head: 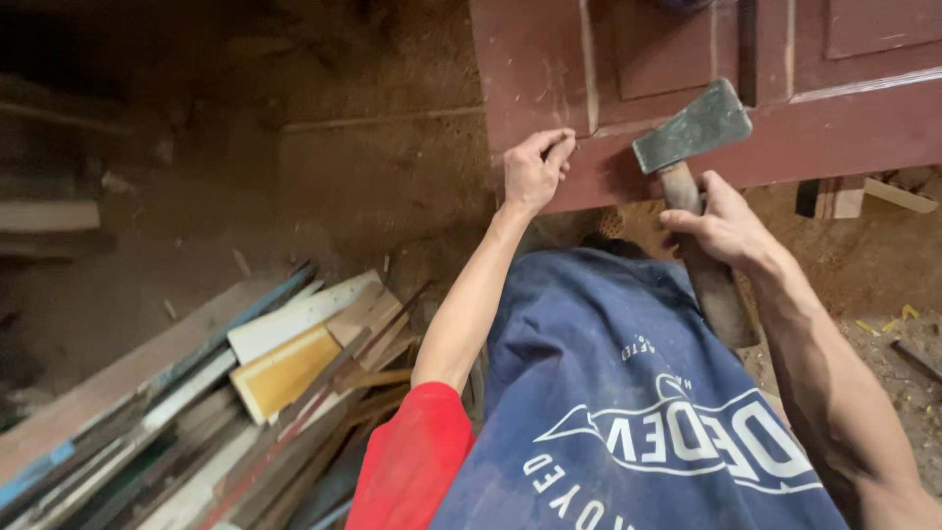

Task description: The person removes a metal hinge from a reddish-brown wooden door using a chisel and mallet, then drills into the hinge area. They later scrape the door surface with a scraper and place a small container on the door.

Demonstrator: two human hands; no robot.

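Observation:
My right hand grips the wooden handle of a hatchet, whose grey metal head is raised just in front of a dark red panelled wooden door lying flat. My left hand rests on the door's near edge by its corner, fingers pinched together on something too small to make out. A blue apron with white print covers my lap below both arms.
A heap of mixed wooden offcuts and boards lies at the lower left. Sawdust-covered ground spreads beyond it. Small wood blocks sit under the door at right, with scraps and yellow chips on the ground nearby.

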